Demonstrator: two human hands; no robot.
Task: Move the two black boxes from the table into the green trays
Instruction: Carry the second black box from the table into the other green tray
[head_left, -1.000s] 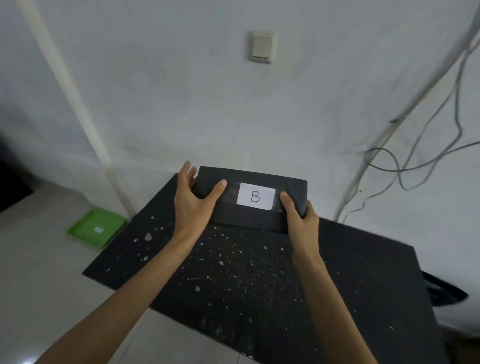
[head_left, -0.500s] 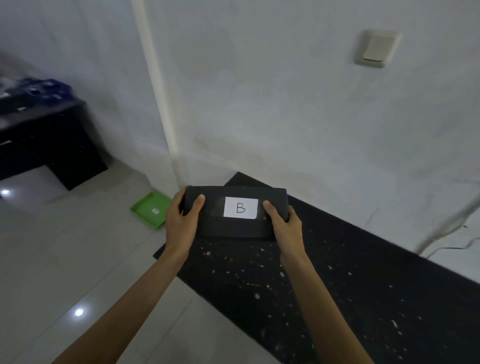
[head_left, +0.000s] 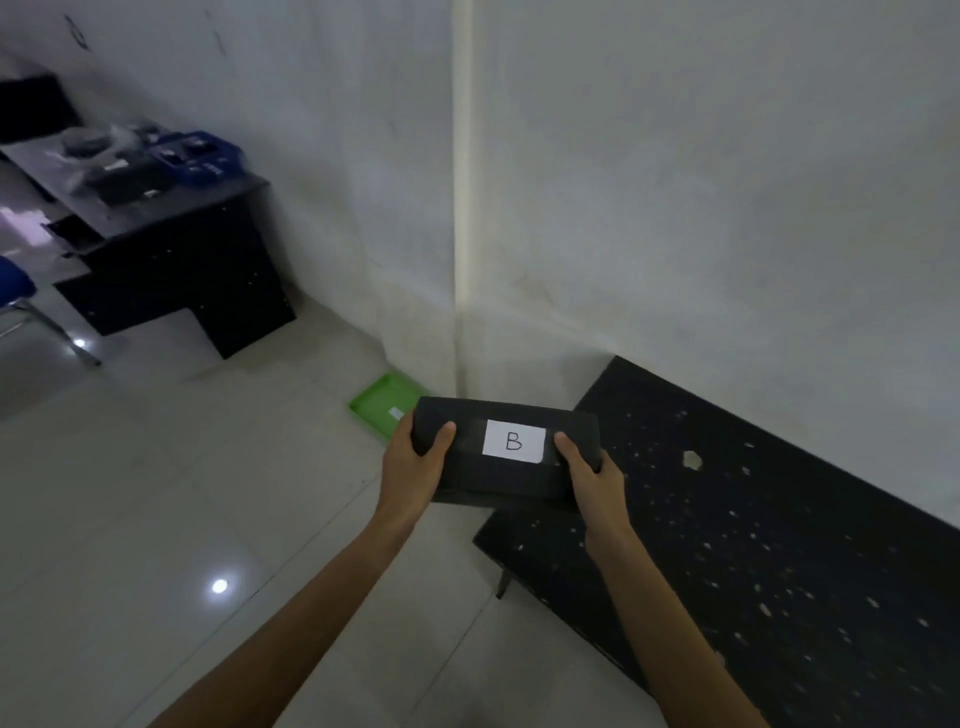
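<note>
White-walled room w/ pale tiled floor (head_left: 156, 493); speckled black bench (head_left: 753, 545) at right. Left hand (head_left: 413, 462) & right hand (head_left: 592, 478) each had a closed grip on the ends of black box "B" (head_left: 509, 449), held in the air past the bench edge. Carry step; next prob. lower it into the green tray (head_left: 382, 405) on the floor.

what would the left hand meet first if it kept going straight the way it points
Likely the green plastic tray on the floor, just beyond the left hand; the way looks free, though depth is unclear.

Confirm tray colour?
Green tray on the floor, best seen in the head view.
</note>
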